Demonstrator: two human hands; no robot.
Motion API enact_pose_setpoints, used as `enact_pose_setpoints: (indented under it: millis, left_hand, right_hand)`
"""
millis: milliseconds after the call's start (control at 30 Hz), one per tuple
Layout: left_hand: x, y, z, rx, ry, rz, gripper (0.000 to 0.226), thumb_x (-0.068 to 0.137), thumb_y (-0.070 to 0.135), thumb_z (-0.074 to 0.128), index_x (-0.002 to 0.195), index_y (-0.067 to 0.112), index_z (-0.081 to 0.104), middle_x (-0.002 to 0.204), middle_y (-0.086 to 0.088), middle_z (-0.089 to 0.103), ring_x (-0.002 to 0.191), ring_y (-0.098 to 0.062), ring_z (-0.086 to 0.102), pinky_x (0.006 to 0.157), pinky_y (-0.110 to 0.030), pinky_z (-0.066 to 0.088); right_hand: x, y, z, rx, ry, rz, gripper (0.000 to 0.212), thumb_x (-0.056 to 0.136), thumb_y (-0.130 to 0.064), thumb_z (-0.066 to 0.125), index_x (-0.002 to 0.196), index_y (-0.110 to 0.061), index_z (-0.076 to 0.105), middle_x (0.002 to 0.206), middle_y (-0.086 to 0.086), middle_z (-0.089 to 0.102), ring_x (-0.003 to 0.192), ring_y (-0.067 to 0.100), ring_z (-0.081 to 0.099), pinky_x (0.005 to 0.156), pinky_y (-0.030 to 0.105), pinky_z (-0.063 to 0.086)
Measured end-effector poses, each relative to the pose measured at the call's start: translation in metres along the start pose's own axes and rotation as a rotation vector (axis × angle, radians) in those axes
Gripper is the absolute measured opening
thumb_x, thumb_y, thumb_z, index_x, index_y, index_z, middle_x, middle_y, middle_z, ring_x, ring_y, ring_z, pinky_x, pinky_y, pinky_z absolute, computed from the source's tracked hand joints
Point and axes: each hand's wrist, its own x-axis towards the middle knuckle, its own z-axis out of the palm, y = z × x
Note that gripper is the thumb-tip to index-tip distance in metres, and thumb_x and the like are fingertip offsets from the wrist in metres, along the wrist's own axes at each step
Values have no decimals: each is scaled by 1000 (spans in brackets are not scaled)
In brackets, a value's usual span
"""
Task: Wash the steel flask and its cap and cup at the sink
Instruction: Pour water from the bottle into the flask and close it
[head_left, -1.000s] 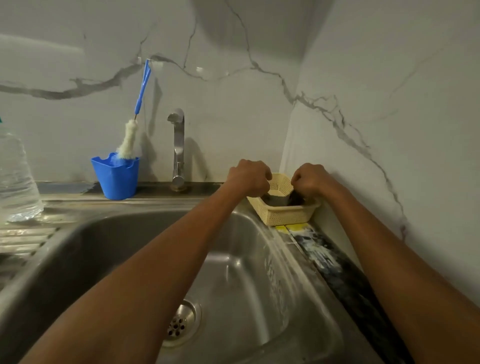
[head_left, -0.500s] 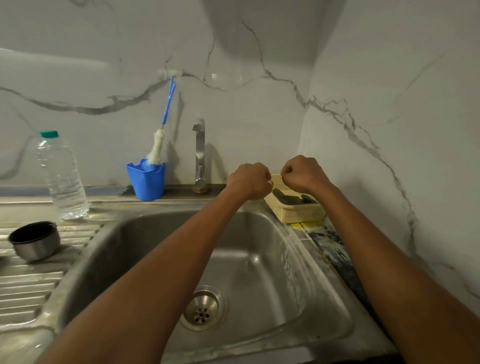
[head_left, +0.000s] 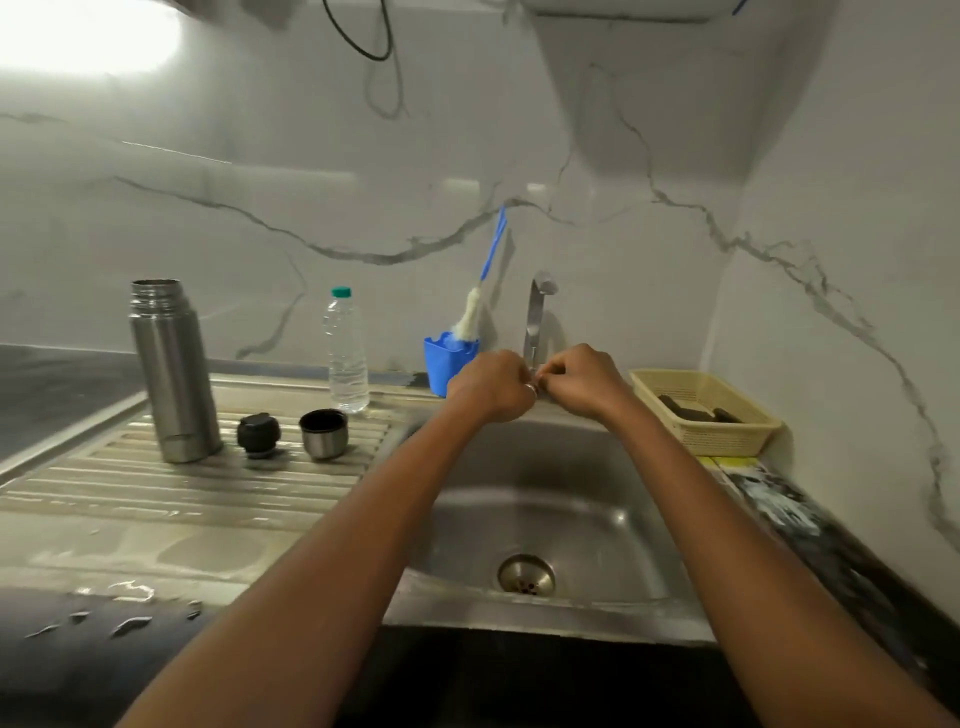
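The steel flask (head_left: 174, 374) stands upright and uncapped on the ribbed drainboard (head_left: 156, 488), left of the sink (head_left: 545, 499). Its black cap (head_left: 258, 434) and its steel cup (head_left: 323, 434), mouth up, sit side by side to the flask's right. My left hand (head_left: 491, 384) and my right hand (head_left: 584, 382) meet over the back of the sink, just in front of the tap (head_left: 535, 312). Both have curled fingers, knuckles touching, and I see nothing held in either. A ring shows on my left hand. No water runs.
A blue holder (head_left: 444, 364) with a blue-handled bottle brush (head_left: 470, 312) stands left of the tap. A clear water bottle (head_left: 345, 353) stands behind the cup. A cream basket (head_left: 722, 441) with dark scrub pads sits in the right corner. Wet patches lie on the counter's front left.
My hands came away from the cream basket and moved left to meet in front of the tap. The view pulled back and left, so the flask, cap and cup now show.
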Motion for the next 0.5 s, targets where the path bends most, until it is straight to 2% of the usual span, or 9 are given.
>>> enact_pose_setpoints:
  millis: [100, 167, 300, 400, 500]
  left_hand:
    - [-22, -26, -13, 2, -5, -20, 25, 93, 30, 55, 110, 25, 74, 98, -1, 68, 98, -26, 63, 81, -37, 52]
    - [-35, -44, -21, 14, 15, -36, 26, 93, 33, 55, 110, 29, 74, 99, -2, 67, 92, -24, 60, 76, -35, 47]
    - [-52, -80, -35, 1, 69, -90, 18, 93, 32, 56, 93, 23, 72, 104, -6, 72, 96, -29, 64, 73, -32, 45]
    - [-55, -107, -50, -32, 146, -151, 22, 90, 31, 57, 101, 23, 75, 105, -4, 74, 100, -29, 66, 81, -37, 54]
    - [-49, -130, -70, -56, 241, -177, 22, 90, 28, 57, 104, 26, 75, 108, -5, 74, 100, -30, 66, 87, -42, 56]
  right_hand:
    - [-13, -27, 15, 37, -22, -20, 21, 87, -18, 61, 84, -11, 80, 81, 9, 75, 83, 27, 70, 80, 41, 58]
    - [-18, -44, 25, 64, -48, -25, 21, 87, -18, 60, 84, -10, 79, 79, 10, 75, 82, 27, 72, 78, 40, 58]
    - [-23, -75, 47, 114, -82, -58, 22, 81, -21, 57, 81, -8, 75, 80, 11, 74, 83, 29, 73, 80, 45, 59]
    - [-20, -98, 64, 145, -103, -78, 23, 87, -18, 57, 86, -4, 75, 86, 14, 75, 87, 28, 73, 81, 42, 58]
    - [-6, -119, 86, 163, -130, -94, 25, 90, -16, 56, 96, 2, 73, 93, 18, 75, 91, 30, 71, 81, 42, 57]
